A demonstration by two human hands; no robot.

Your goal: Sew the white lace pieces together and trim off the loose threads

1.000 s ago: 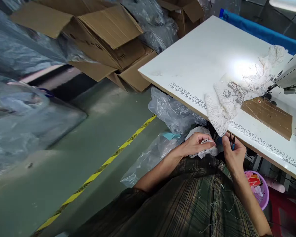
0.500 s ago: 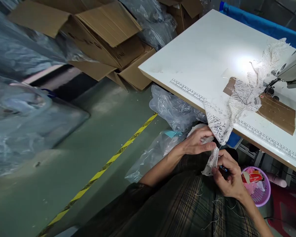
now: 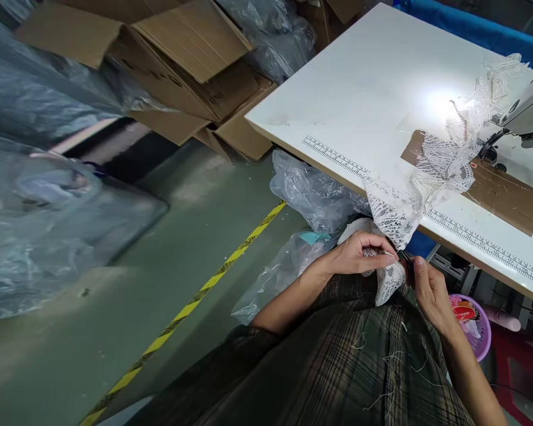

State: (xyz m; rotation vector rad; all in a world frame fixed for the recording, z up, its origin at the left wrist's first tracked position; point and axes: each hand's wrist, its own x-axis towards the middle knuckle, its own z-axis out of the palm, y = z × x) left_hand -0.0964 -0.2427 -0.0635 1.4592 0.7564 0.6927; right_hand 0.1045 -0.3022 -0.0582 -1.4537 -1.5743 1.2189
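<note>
White lace [image 3: 390, 283] is pinched between the thumb and fingers of my left hand [image 3: 362, 254], just below the table's front edge. A loose end of it hangs over my lap. My right hand [image 3: 432, 290] is closed around small black thread snips [image 3: 405, 258], their tip against the lace beside my left fingertips. More of the lace trim [image 3: 446, 157] lies bunched across the table and runs back past the sewing machine [image 3: 530, 112]. The snips' handles are mostly hidden by my fingers.
The white table [image 3: 359, 77] has printed rulers along its front edge. Brown card [image 3: 506, 195] lies by the machine. A purple basket [image 3: 484, 343] with scraps stands below right, near a red stool [image 3: 515, 367]. Open cartons [image 3: 190, 47] and plastic bags [image 3: 315, 189] sit left of the table.
My right hand has moved away from the lace end to the right, and the black snips now show at the lace by my left fingers. My left hand keeps its pinch.
</note>
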